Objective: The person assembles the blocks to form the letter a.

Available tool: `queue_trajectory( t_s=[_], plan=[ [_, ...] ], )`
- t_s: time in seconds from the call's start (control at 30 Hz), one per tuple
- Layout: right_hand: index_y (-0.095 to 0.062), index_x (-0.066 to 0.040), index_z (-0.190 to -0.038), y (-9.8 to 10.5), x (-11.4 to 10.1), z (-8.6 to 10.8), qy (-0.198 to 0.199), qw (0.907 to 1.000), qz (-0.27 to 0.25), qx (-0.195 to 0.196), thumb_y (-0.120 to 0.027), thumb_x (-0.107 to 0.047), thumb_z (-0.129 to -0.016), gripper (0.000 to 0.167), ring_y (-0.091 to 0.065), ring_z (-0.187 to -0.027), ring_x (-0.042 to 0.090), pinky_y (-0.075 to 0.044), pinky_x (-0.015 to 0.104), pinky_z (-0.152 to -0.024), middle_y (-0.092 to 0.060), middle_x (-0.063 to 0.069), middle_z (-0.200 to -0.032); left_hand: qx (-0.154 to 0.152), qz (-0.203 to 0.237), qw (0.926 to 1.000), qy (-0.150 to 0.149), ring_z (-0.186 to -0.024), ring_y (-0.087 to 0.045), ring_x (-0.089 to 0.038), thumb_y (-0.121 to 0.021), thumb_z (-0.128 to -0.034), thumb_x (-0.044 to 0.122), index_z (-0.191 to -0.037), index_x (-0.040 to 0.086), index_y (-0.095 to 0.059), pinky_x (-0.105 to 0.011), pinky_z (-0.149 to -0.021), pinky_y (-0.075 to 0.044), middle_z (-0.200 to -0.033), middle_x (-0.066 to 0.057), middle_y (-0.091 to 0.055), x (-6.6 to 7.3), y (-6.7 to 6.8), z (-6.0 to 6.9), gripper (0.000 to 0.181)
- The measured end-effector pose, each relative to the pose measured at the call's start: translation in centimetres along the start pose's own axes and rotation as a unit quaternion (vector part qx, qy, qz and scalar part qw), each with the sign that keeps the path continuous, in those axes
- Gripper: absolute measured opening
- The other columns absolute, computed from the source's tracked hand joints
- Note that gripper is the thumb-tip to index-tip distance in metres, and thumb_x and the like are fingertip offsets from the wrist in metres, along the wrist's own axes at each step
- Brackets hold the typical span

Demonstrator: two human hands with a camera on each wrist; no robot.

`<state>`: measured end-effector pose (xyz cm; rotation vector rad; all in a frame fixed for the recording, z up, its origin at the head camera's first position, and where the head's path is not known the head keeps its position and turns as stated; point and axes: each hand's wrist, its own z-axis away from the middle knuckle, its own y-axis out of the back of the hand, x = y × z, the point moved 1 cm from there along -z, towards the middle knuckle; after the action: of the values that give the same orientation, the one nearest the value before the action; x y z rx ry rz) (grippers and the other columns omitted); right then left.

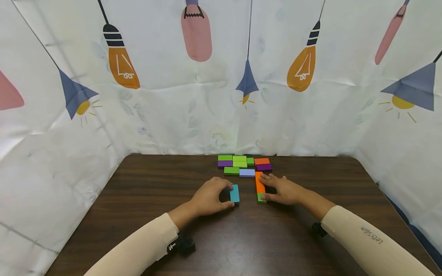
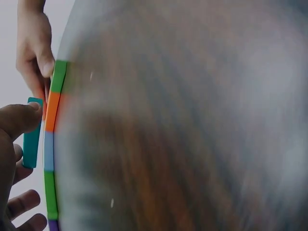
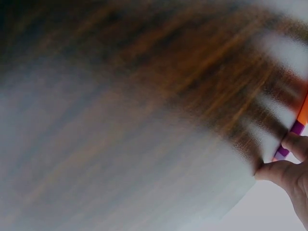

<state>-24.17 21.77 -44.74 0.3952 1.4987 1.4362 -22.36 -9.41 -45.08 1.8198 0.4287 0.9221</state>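
Teal block (image 1: 235, 194), pinched by the left hand (image 1: 211, 196), is left of the orange block (image 1: 260, 182), long axes nearly parallel. Right hand (image 1: 284, 190), fingers spread, touches the orange block.

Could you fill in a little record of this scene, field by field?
Left hand: pinches the turquoise block, apart from the others
Right hand: fingers on the near orange block, thumb at the nearest green block
Beyond: light blue block, purple block, others
Surface: dark wood-grain table
Backdrop: white cloth, lamp prints
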Motion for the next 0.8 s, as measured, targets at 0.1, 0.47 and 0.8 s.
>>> queue_trajectory(
  t_s=[0.1, 0.47, 0.8],
  plan=[
    [-0.037, -0.012, -0.160, 0.0, 0.0, 0.1, -0.002, 1.0000, 0.002, 0.001, -0.059, -0.059, -0.098, 0.081, -0.022, -0.151, 0.041, -0.017, 0.075, -0.112, -0.030, 0.009, -0.165, -0.001, 0.004, 1.0000, -0.008, -0.122, -0.056, -0.023, -0.084, -0.0846, 0.039, -0.120, 0.016, -0.068, -0.044, -0.105, -0.046, -0.126, 0.002, -0.067, 0.7, -0.3, 0.0, 0.046],
    [-0.038, -0.010, -0.159, 0.0, -0.1, 0.0, 0.001, 1.0000, 0.000, 0.002, -0.060, -0.057, -0.099, 0.080, -0.023, -0.151, 0.042, -0.017, 0.076, -0.110, -0.030, 0.010, -0.165, -0.025, 0.000, 0.9996, -0.016, -0.123, -0.055, -0.018, -0.084, -0.0844, 0.043, -0.119, 0.019, -0.069, -0.042, -0.105, -0.045, -0.129, 0.006, -0.066, 2.9, -1.4, -0.2, 0.045],
    [-0.037, -0.009, -0.159, -0.1, 0.1, 0.1, 0.007, 0.9999, 0.006, 0.006, -0.059, -0.059, -0.099, 0.081, -0.024, -0.150, 0.042, -0.018, 0.077, -0.110, -0.030, 0.010, -0.165, -0.049, 0.003, 0.9986, -0.020, -0.124, -0.054, -0.016, -0.083, -0.0853, 0.047, -0.121, 0.023, -0.069, -0.040, -0.107, -0.044, -0.128, 0.011, -0.065, 4.2, -2.3, -0.3, 0.045]
  ],
)
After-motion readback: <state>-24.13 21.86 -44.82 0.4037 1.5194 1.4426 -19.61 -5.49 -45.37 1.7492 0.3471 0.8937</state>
